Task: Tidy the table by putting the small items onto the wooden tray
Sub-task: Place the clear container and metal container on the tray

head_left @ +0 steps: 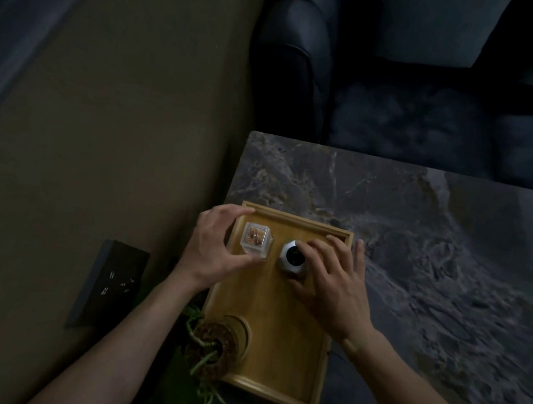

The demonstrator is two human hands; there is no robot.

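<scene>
Wooden tray [281,320]: my left hand [211,248] seemingly cups the clear box [255,239]; my right hand [332,282] grips the round gadget [292,257].

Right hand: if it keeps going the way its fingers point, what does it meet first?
Probably the tray's far rim, just beyond the right hand's fingertips; past it, bare table. Depth is uncertain.

Beside the wooden tray [281,323], the right hand [332,285] covers the right side of the round silver object [292,258], so whether its fingers grip or only touch it cannot be told. At the tray's far left corner, the left hand [217,246] hides part of the clear box [255,242]; its brownish contents are too blurred to identify. Both forearms are cut off by the bottom edge.
</scene>
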